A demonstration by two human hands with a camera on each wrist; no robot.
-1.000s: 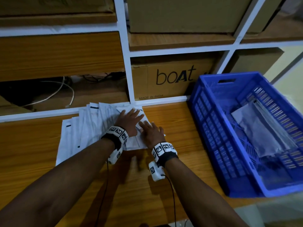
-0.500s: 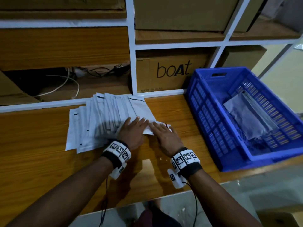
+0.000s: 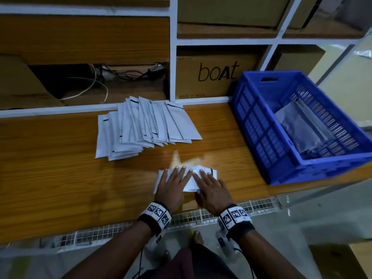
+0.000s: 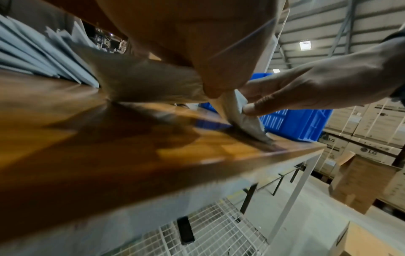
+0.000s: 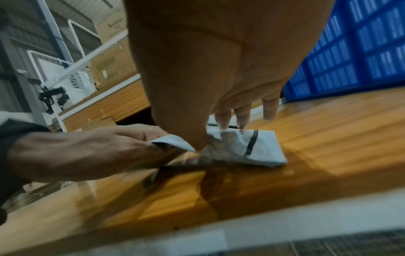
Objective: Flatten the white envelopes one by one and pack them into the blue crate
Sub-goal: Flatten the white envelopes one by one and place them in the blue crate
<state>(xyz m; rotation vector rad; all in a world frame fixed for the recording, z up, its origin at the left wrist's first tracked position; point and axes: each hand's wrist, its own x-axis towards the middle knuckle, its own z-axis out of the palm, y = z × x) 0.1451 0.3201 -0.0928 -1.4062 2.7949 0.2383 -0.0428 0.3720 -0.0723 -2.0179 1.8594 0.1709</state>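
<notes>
The fingers [image 3: 182,174] of both hands are being laid flat on one white envelope [image 3: 209,172] on the table [image 3: 60,178], gripping nothing, and are best being swept outward toward 9 and 3 o'clock.

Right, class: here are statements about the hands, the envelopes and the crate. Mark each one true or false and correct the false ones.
1. Both hands rest on one envelope near the table's front edge. True.
2. The blue crate is empty. False: at least one flat envelope lies in it.
3. The envelope stack lies left of the crate. True.
4. The left hand lifts an envelope over the crate. False: it presses the envelope on the table.
5. The right hand lies beside the left hand. True.
</notes>
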